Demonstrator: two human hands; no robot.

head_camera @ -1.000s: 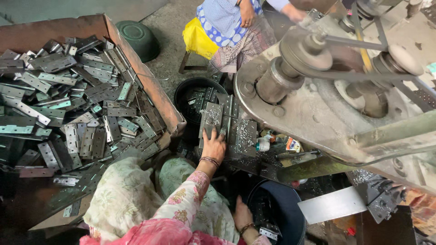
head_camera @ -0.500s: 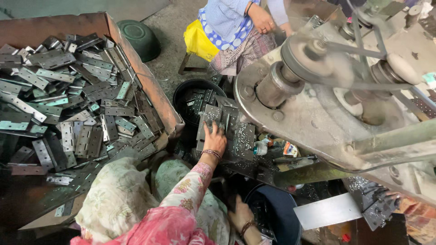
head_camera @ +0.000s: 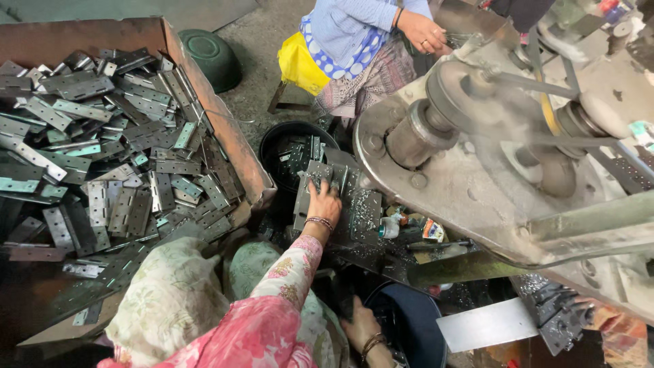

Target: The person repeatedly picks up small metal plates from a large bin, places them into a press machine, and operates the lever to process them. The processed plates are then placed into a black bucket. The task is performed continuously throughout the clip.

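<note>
My left hand point(head_camera: 324, 203) reaches forward in a pink floral sleeve, and its fingers curl over a stack of grey metal hinge plates point(head_camera: 308, 197) on the machine's work surface. My right hand point(head_camera: 361, 330), with bangles at the wrist, is low at the rim of a dark blue bucket point(head_camera: 415, 320). Its fingers are partly hidden, so I cannot tell whether it holds anything. A black tub point(head_camera: 283, 146) with more plates stands just behind the stack.
A rusty wooden bin point(head_camera: 225, 129) at the left is heaped with hinge plates point(head_camera: 116, 150). A large grey machine with a pulley wheel point(head_camera: 436, 129) fills the right side. A co-worker in blue point(head_camera: 354, 27) sits at the back beside a green bowl point(head_camera: 208, 54).
My left hand stays on the stack of plates, only shifting slightly. The co-worker's hand at the back has moved to the right along the machine.
</note>
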